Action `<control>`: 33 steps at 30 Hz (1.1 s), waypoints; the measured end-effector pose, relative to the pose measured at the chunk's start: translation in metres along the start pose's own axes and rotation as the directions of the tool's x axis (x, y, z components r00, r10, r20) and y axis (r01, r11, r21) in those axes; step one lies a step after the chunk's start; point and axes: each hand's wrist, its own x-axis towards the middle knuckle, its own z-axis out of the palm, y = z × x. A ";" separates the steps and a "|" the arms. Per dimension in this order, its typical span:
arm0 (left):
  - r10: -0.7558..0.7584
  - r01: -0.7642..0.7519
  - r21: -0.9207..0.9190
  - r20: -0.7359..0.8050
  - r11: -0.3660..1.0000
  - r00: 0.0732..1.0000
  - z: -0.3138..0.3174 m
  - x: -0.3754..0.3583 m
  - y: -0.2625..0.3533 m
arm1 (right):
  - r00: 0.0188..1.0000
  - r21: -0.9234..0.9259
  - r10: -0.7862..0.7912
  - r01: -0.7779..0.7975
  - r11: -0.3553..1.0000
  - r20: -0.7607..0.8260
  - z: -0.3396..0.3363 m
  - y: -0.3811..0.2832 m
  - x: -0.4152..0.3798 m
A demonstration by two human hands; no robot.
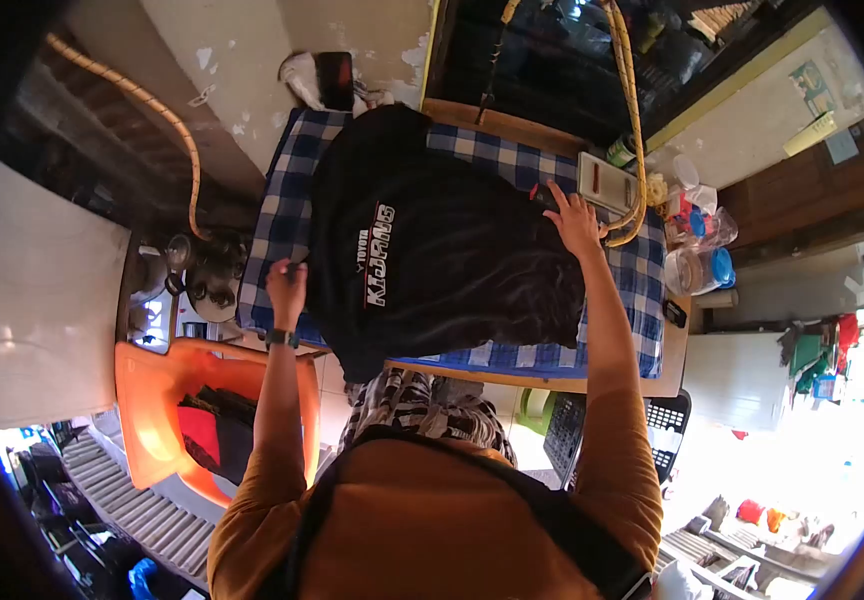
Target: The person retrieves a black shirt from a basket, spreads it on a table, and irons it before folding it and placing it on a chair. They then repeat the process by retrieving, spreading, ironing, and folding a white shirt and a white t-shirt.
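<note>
A black shirt [442, 250] with white "TOYOTA KIJANG" lettering lies spread over a blue and white checked cloth [282, 190] on the table. My left hand [287, 287] is at the shirt's left edge, its fingers curled together on a bit of dark fabric. On the far right side of the shirt, my right hand [574, 220] is over the dark handle of what looks like an iron [544, 197], with a red end showing past the fingers. A yellow striped cord [636, 120] hangs down in a loop beside my right wrist.
A pale tray [607, 183] stands at the back right, near clear plastic jars [697, 268] with coloured lids. An orange chair [152, 400] holding dark and red cloth is at my left. A dark basket [667, 430] stands below the table's right side.
</note>
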 end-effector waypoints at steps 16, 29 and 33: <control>0.005 0.106 -0.753 0.143 0.649 0.990 0.007 -0.062 0.020 | 0.768 -0.027 0.636 -0.636 0.771 0.075 0.071 -0.046 -0.140; -0.192 0.187 0.114 0.043 0.976 0.980 -0.091 -0.135 -0.045 | 0.771 0.412 0.379 -0.608 0.679 0.512 -0.014 0.016 -0.334; 0.155 -0.136 0.346 -0.029 0.928 0.987 -0.070 -0.126 -0.054 | 0.920 0.137 0.375 -0.389 0.911 0.118 -0.019 -0.003 -0.311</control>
